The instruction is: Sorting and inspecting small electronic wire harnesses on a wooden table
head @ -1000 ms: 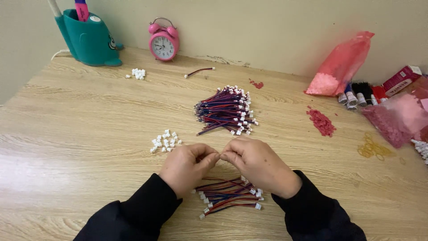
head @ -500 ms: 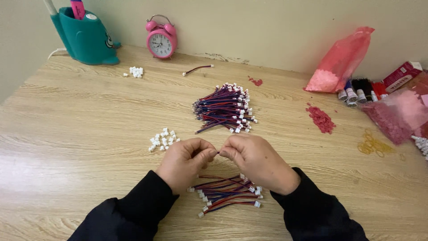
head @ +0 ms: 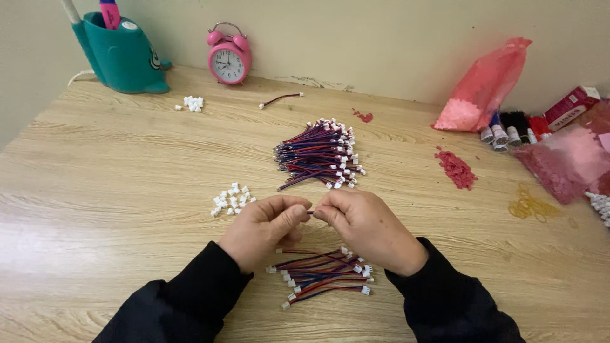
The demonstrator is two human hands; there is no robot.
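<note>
- Head view: the left hand [head: 264,225] and right hand [head: 365,225] meet fingertip to fingertip at the middle of the wood-grain tabletop [head: 95,190]. Both are pinched nearly closed on one thin wire [head: 311,213], of which only a short dark bit shows between the thumbs.
- At 6 o'clock from the hands, partly under the wrists, lies a small pile of wire leads [head: 321,277], red and blue, with white plastic plugs on the ends.
- At 12 o'clock sits a bigger bundle of leads [head: 318,154], loosely fanned.
- At 10 o'clock, near the left hand, is a scatter of small white connectors [head: 231,199].
- Along the far edge: a teal holder [head: 121,57], a round pink alarm clock [head: 229,60], and a pink plastic bag [head: 486,86].
- Black sleeves [head: 190,298] cover both forearms; the fingertips hide how the wire ends.
</note>
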